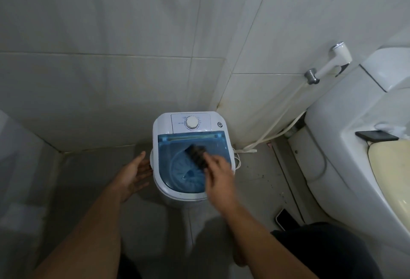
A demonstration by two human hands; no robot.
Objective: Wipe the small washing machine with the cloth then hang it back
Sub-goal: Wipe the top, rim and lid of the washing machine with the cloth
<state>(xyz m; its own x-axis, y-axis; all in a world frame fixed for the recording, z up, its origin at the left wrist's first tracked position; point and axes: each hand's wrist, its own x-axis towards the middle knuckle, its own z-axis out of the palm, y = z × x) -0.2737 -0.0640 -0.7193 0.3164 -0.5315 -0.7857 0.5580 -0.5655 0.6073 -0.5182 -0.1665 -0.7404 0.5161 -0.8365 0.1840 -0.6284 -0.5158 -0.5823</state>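
Observation:
A small white washing machine [163,123] with a clear blue lid [175,145] and a round dial [192,122] stands on the floor in the tiled corner. My right hand [218,173] holds a dark cloth [197,155] against the blue lid, blurred by motion. At the machine's left side my left hand [135,171] is spread with straight fingers, its fingertips at or touching the white body.
A white toilet [346,145] stands at the right with a dark phone [376,135] on its ledge. A bidet sprayer [330,62] hangs on the wall, its hose [277,130] running down behind the machine. Another phone [286,220] lies on the floor.

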